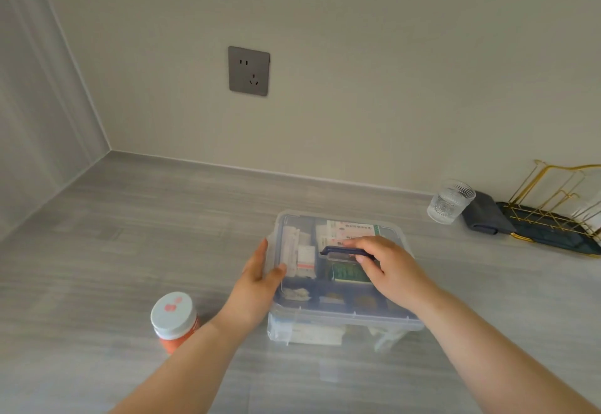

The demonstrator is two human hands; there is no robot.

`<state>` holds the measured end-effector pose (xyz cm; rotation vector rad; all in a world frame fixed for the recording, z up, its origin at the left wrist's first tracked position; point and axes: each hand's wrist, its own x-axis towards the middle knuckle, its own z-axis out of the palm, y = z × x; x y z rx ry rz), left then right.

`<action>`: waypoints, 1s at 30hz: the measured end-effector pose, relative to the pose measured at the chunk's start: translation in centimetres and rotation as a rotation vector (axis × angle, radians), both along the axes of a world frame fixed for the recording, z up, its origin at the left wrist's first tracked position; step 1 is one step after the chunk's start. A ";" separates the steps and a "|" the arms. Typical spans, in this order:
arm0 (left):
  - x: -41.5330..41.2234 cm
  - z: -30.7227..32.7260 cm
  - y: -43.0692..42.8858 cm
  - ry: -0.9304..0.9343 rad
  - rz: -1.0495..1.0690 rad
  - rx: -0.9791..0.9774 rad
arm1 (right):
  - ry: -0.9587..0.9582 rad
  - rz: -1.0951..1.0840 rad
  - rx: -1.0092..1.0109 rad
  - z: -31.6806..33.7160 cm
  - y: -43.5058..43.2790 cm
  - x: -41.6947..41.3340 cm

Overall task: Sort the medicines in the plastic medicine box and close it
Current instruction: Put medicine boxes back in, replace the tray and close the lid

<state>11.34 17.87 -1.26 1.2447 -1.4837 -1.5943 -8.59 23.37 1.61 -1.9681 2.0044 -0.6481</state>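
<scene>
Midway on the grey counter (pixel 146 225), the translucent medicine box (pixel 341 309) is gripped at the rim by the left hand (pixel 260 280), its dark handle (pixel 335 251) by the right hand (pixel 390 270), contents blurred.

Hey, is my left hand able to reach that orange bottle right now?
Probably yes: the orange bottle stands uncovered left of the medicine box, nothing between it and the left hand. That hand grips the box's edge, so release first.

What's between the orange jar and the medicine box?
The left hand and wrist, holding the medicine box edge; orange jar just beyond them. Head view.
</scene>
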 end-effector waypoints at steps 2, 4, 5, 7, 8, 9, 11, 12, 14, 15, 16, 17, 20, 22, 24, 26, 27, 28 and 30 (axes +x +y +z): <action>-0.1 -0.1 0.1 0.005 0.002 0.011 | 0.003 -0.022 0.018 -0.2 -0.2 0.0; -0.3 -0.4 0.0 0.012 0.002 0.020 | 0.022 -0.037 0.024 -0.2 -0.5 0.0; -0.3 -0.6 0.1 -0.001 -0.001 0.016 | 0.026 -0.048 0.017 -0.3 -0.7 0.2; -0.2 -1.0 0.2 -0.045 -0.013 -0.019 | 0.057 -0.097 -0.002 -0.6 -0.9 0.5; -0.1 -1.2 0.2 -0.065 -0.023 -0.037 | 0.118 -0.135 0.004 -0.9 -1.1 0.6; 0.0 -1.3 0.1 -0.083 -0.036 -0.046 | 0.200 -0.167 0.033 -1.3 -1.2 0.6; 0.2 -1.4 -0.1 -0.087 -0.064 -0.024 | 0.313 -0.163 0.139 -2.0 -1.5 0.2; 0.2 -1.4 -0.3 -0.057 -0.070 0.010 | 0.321 -0.136 0.196 -2.1 -1.8 0.0; 0.5 -1.2 -0.7 0.002 -0.077 0.093 | 0.305 -0.098 0.267 -2.2 -2.0 -0.1; 0.8 -1.0 -0.8 0.021 -0.080 0.132 | 0.302 -0.091 0.275 -2.2 -2.1 -0.2; 1.1 -0.9 -1.0 0.040 -0.087 0.176 | 0.306 -0.087 0.277 -2.3 -2.2 -0.2; 1.4 -1.1 -1.2 0.041 -0.082 0.227 | 0.314 -0.082 0.280 -2.3 -2.2 -0.3; 1.9 -1.2 -1.5 0.051 -0.068 0.396 | 0.323 -0.081 0.289 -2.5 -2.1 -0.4; 1.6 -0.8 -1.5 0.127 -0.021 0.480 | 0.326 -0.080 0.288 -2.5 -2.2 -0.4; 1.3 -0.6 -1.3 0.133 0.062 0.448 | 0.326 -0.084 0.282 -2.6 -2.2 -0.4; 1.0 -0.5 -1.2 0.067 0.105 0.329 | 0.327 -0.087 0.283 -2.6 -2.2 -0.4; 1.0 -0.4 -1.1 0.037 0.096 0.265 | 0.326 -0.087 0.287 -2.5 -2.2 -0.4; 0.9 -0.3 -0.9 0.017 0.078 0.216 | 0.323 -0.087 0.290 -2.5 -2.1 -0.3; 0.6 -0.4 -0.7 0.022 0.064 0.153 | 0.317 -0.089 0.292 -2.4 -2.1 -0.2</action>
